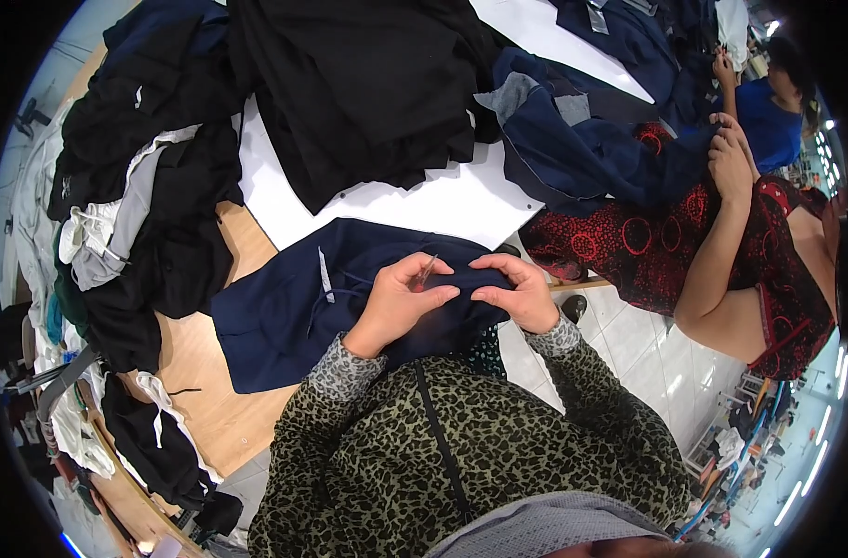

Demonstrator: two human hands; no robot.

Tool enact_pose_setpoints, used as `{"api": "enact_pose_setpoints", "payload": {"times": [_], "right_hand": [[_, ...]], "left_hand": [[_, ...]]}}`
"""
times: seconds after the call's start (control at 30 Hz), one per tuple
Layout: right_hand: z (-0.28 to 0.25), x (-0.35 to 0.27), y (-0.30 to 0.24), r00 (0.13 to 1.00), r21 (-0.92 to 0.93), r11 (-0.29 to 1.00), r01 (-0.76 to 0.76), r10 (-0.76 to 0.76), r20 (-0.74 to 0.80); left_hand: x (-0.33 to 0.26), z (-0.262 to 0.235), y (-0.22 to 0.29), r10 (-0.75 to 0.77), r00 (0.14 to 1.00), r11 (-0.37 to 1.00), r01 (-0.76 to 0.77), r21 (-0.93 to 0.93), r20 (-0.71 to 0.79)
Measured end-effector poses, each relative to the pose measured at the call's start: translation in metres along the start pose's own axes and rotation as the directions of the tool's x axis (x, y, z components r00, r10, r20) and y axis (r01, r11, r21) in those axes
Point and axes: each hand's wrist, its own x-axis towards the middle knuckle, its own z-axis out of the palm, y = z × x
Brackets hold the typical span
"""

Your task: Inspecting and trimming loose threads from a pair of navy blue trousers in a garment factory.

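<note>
A navy garment [266,312] with a drawstring and a small white label [325,274] lies over the table edge in front of me. My left hand [396,302] is closed at its upper right part, thumb and fingers bent around the cloth. A small pointed metal tool [428,270], which looks like thread snips, sticks up between those fingers; its handle is hidden. Close by on the right, my right hand [520,294] pinches the same cloth between thumb and fingers. A short stretch of navy fabric runs between the two hands.
Black garments [368,84] are heaped on white sheeting [377,219] ahead. More black clothes [164,214] pile up at left on the wooden table [196,349]. To the right, a co-worker's hand [729,163] handles another navy garment [591,149]. Tiled floor [629,349] shows below.
</note>
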Motion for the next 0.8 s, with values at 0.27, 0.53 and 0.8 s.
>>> {"api": "enact_pose_setpoints", "payload": {"times": [0.27, 0.53, 0.8], "right_hand": [[-0.001, 0.002, 0.002, 0.999, -0.133, 0.990, 0.042, -0.044, -0.008], [0.000, 0.002, 0.000, 0.999, -0.137, 0.990, 0.030, -0.033, -0.019], [-0.014, 0.001, 0.014, 0.935, -0.257, 0.912, 0.320, -0.348, -0.067]], "left_hand": [[-0.001, 0.003, 0.001, 0.068, 0.998, 0.997, -0.068, -0.021, -0.005], [-0.009, 0.006, -0.015, 0.341, 0.926, 0.889, -0.261, 0.376, -0.162], [-0.019, -0.005, -0.011, 0.633, 0.772, 0.492, -0.457, 0.741, 0.056]]}}
